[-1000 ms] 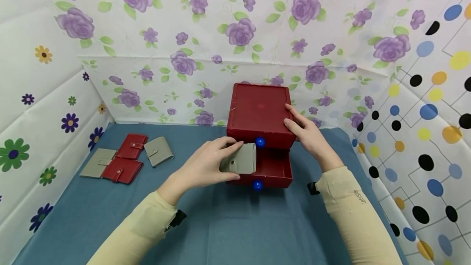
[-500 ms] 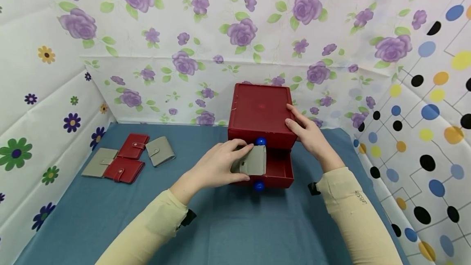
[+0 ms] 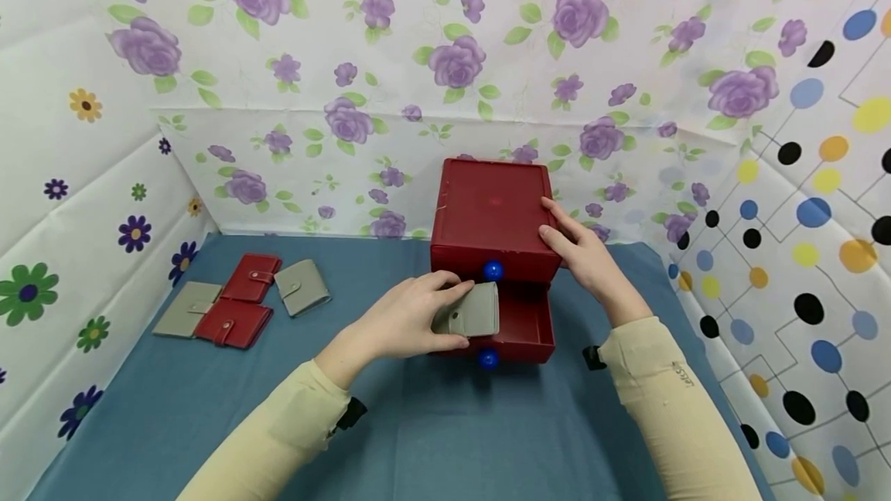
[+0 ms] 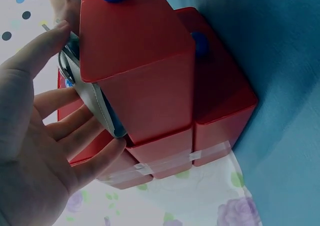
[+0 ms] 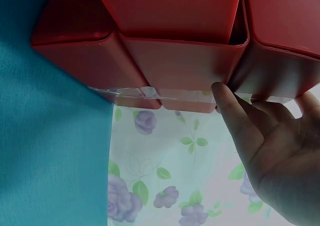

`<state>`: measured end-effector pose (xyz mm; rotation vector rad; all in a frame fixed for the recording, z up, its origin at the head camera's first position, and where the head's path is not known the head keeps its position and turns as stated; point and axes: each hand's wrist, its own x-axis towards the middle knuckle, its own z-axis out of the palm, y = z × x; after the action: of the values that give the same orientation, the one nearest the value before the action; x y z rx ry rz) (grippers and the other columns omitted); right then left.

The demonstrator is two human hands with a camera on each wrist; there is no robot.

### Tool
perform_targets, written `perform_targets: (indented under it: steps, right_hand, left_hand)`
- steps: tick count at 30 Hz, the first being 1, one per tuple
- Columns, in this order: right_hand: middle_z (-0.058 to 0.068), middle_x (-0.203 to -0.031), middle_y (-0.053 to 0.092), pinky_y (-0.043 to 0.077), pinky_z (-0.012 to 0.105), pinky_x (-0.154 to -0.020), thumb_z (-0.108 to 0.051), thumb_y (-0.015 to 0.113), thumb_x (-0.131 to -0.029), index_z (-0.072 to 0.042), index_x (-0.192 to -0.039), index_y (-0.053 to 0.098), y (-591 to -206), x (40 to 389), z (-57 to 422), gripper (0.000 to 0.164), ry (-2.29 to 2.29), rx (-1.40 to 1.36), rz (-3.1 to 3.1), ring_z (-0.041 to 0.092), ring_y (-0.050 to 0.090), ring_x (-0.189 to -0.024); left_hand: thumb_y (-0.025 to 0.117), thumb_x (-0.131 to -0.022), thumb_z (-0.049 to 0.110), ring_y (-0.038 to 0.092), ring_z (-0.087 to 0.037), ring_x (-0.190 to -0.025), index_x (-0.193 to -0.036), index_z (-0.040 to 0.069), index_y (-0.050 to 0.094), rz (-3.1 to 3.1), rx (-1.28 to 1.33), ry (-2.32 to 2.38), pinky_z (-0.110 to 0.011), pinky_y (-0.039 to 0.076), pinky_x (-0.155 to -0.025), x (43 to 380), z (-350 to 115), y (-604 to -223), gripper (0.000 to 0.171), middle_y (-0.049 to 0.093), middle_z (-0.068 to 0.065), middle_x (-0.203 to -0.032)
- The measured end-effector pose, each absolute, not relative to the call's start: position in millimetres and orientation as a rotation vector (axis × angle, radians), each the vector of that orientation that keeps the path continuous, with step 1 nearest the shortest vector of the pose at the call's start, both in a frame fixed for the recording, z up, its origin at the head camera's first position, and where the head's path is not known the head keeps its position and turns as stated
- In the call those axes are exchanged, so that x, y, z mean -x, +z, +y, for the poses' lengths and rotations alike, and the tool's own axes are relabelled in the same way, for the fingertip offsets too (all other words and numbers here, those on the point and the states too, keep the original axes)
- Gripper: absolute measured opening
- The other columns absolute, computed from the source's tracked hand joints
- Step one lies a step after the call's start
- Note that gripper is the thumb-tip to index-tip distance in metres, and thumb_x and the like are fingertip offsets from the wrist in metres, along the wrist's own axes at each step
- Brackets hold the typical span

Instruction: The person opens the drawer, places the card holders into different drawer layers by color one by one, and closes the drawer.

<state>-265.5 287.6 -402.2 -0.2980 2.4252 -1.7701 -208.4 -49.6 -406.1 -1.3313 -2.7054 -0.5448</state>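
My left hand (image 3: 411, 315) holds a grey snap wallet (image 3: 476, 311) between thumb and fingers, at the left part of a pulled-out red drawer (image 3: 537, 321). The left wrist view shows the wallet (image 4: 92, 98) beside the drawer's wall, its lower edge tucked behind it. Above the open drawer sits the top unit of the red drawer box (image 3: 496, 203), closed, with a blue knob (image 3: 493, 270). My right hand (image 3: 585, 253) rests against the right side of that top unit, fingers fairly straight; the right wrist view has the hand (image 5: 280, 141) touching the box's side.
Two red wallets (image 3: 233, 322) and a grey wallet (image 3: 184, 309) lie grouped on the blue cloth (image 3: 445, 439) at left. Another grey wallet (image 3: 302, 287) lies just right of them. A floral sheet (image 3: 390, 45) hangs close behind the drawer box.
My left hand has carried the grey wallet rightward over the open drawer, then slightly down, with the wallet tilting. My right hand stays in place on the box.
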Motion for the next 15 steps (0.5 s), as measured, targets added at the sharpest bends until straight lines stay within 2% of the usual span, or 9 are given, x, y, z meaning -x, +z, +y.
perform_targets:
  steps: [6,15]
  right_hand:
    - [0.002,-0.177,0.02,0.056,0.022,-0.091,-0.05,0.054,-0.111,-0.046,-0.169,0.025,-402.0,265.2,287.3,0.065,-1.772,0.297,2.431,0.035,0.048,-0.147]
    - [0.001,-0.177,0.02,0.056,0.022,-0.091,-0.05,0.054,-0.111,-0.046,-0.169,0.025,-403.8,265.8,286.2,0.065,-1.78,0.301,2.42,0.035,0.048,-0.147]
  left_hand:
    - [0.081,-0.093,0.054,0.062,-0.019,-0.108,-0.157,0.01,0.056,-2.749,1.337,-0.505,-0.036,0.056,-0.085,209.3,-47.5,-402.4,0.081,0.059,-0.01,-0.146]
    - [0.082,-0.093,0.053,0.061,-0.019,-0.115,-0.158,0.01,0.055,-2.775,1.354,-0.458,-0.039,0.055,-0.091,213.2,-45.6,-401.2,0.082,0.059,-0.01,-0.147]
